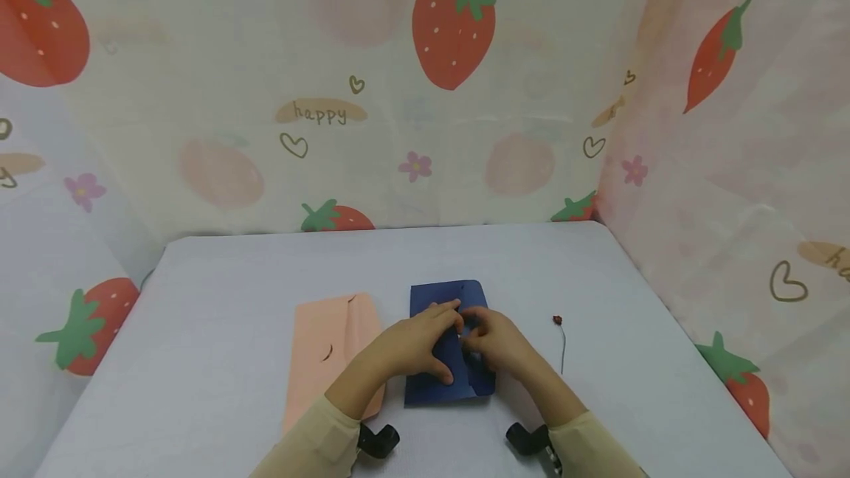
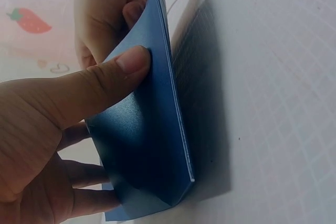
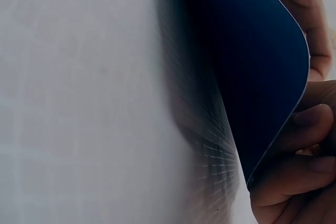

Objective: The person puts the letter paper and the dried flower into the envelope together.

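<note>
A dark blue envelope (image 1: 425,389) lies in the middle of the table, its flap side to the right. Over its front spreads my left hand (image 1: 415,341); in the left wrist view the thumb (image 2: 134,60) presses the blue face while the fingers reach behind its edge. My right hand (image 1: 501,341) has curled fingers at the flap (image 3: 262,61), which bows up from the table in the right wrist view. Both hands meet near the envelope's opening. What lies inside is hidden.
To the left lies a peach-coloured envelope (image 1: 315,360), partly under my left forearm. A small dark red flower on a thin stem (image 1: 564,349) lies right of my right hand. Strawberry-print cloth (image 1: 398,109) hangs behind the white table (image 1: 219,330).
</note>
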`<state>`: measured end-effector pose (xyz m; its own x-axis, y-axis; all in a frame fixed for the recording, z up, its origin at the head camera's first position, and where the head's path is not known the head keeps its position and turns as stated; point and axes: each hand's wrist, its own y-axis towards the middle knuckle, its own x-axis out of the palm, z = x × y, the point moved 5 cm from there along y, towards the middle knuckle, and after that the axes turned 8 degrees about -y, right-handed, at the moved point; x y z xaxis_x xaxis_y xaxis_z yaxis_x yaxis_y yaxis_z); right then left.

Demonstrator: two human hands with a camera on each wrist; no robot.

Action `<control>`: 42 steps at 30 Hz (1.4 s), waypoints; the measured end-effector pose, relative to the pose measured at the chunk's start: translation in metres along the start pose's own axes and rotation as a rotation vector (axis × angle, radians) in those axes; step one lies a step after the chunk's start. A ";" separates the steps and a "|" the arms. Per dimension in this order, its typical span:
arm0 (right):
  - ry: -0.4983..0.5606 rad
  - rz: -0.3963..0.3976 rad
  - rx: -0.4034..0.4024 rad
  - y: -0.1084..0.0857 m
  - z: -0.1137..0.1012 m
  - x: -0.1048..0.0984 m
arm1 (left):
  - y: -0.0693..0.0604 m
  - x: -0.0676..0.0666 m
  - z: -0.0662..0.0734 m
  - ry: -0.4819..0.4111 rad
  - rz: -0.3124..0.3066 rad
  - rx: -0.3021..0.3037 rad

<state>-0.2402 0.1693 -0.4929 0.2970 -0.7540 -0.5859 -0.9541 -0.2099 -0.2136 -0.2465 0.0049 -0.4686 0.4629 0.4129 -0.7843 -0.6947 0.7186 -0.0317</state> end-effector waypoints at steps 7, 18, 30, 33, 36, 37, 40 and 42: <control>0.006 0.016 0.001 -0.002 -0.003 0.002 | 0.000 -0.001 0.002 0.002 0.002 0.001; -0.006 0.026 0.012 -0.004 -0.002 0.008 | 0.001 0.000 0.002 0.007 -0.002 -0.005; 0.020 -0.003 -0.004 -0.007 -0.001 0.010 | 0.001 0.002 0.001 0.019 0.004 -0.008; 0.021 -0.012 -0.015 -0.008 -0.001 0.010 | 0.001 0.002 0.001 0.018 0.005 -0.002; 0.027 -0.022 -0.028 -0.008 -0.001 0.009 | 0.000 0.001 0.002 0.017 0.005 0.001; 0.026 -0.025 -0.031 -0.008 -0.001 0.009 | 0.000 0.001 0.002 0.016 0.006 -0.001; 0.017 -0.019 -0.041 -0.009 -0.001 0.008 | 0.000 0.001 0.001 0.015 0.005 -0.006; -0.010 -0.004 -0.053 -0.009 -0.001 0.005 | 0.000 0.001 0.001 0.015 0.004 -0.007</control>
<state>-0.2299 0.1668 -0.4934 0.3012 -0.7469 -0.5928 -0.9534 -0.2459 -0.1746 -0.2459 0.0060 -0.4687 0.4517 0.4072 -0.7938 -0.7007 0.7127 -0.0331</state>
